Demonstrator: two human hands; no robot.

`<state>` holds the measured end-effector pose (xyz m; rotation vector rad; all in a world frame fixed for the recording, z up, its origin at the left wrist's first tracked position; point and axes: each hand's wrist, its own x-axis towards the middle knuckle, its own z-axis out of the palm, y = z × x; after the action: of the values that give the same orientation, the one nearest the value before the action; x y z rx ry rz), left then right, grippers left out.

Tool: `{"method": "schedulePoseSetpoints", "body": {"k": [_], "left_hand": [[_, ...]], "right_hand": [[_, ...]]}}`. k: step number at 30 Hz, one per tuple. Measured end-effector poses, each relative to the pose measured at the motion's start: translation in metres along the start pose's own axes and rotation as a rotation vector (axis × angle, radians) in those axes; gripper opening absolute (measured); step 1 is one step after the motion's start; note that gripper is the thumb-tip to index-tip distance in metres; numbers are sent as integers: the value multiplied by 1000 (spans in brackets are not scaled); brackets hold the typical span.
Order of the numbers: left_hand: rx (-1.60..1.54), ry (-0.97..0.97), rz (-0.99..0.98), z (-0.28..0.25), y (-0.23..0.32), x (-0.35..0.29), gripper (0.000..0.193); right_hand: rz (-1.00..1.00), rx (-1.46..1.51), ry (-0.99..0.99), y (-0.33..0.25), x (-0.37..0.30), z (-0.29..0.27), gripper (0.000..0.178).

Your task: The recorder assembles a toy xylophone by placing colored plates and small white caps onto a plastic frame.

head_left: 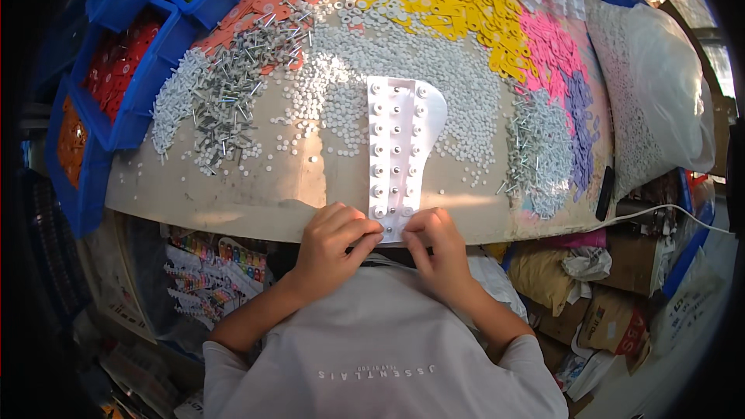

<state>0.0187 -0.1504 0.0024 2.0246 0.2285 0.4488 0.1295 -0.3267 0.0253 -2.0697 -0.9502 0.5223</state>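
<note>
A long white plastic strip with a rounded bulge on its right side lies on the table, its near end at the front edge. Small white round caps line both of its sides, and small metal studs run down its middle. My left hand is at the strip's near left corner, thumb and forefinger brought together in a pinch. At the near right corner, my right hand pinches in the same way. Whatever sits between the fingertips of either hand is too small or hidden to make out.
Loose white caps cover much of the table. Metal pins are heaped at left, more pins at right. Orange, yellow, pink and purple pieces ring the far side. Blue bins stand left, a white sack right.
</note>
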Motion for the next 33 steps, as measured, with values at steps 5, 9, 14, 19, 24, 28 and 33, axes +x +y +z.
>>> {"method": "schedulePoseSetpoints", "body": {"k": [5,9,14,19,24,28,33], "left_hand": [[14,7,6,3,4,1,15],[39,2,15,4,4,3,15],[165,-2,111,5,0,0,16],[385,58,367,10,-14,-11,22],[213,86,286,11,-20,-13,27],[306,73,301,12,-17,-18,32],[45,66,80,12,-9,-8,31]], "right_hand": [[-13,-35,121,4,-8,10,18],[-268,-262,195,17,-5,13,22],[-448,-305,239,31,-3,14,31],[-432,-255,218,31,-3,13,29],[-434,-247,224,28,-3,14,25],[-427,-259,225,35,-6,13,26],[-428,-236,245,32,-3,14,25]]}}
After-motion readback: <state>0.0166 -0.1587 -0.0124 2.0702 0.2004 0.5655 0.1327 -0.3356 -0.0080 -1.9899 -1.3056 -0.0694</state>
